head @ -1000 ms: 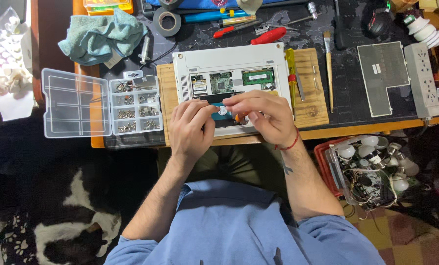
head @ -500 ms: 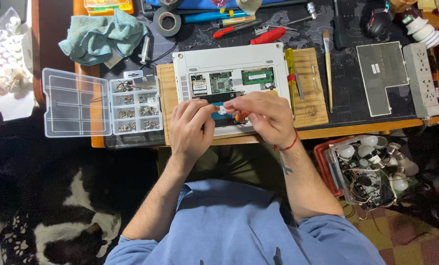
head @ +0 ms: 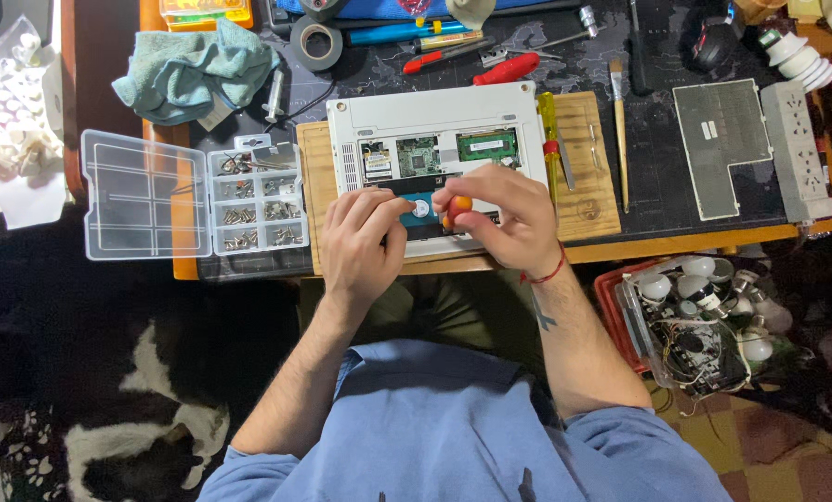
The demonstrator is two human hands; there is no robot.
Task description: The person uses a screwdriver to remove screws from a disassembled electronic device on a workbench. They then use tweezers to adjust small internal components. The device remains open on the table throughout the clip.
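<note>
An opened white laptop (head: 434,112) lies upside down on a wooden board (head: 588,177), its circuit boards and memory exposed. My right hand (head: 504,218) grips a small orange-handled screwdriver (head: 457,208), held upright over the hard drive bay (head: 421,206). My left hand (head: 365,242) rests on the laptop's near edge, fingers pressing beside the drive. The screwdriver's tip is hidden by my fingers.
A clear compartment box of screws (head: 253,197) stands open at the left. A yellow screwdriver (head: 548,139), a brush (head: 619,130) and a grey cover panel (head: 727,144) lie to the right. Teal cloth (head: 188,70), tape roll (head: 316,42) and red tools (head: 504,67) are behind. A bin of bulbs (head: 704,321) sits below right.
Both hands stay over the drive bay; the right hand's fingers have shifted slightly around the orange screwdriver handle.
</note>
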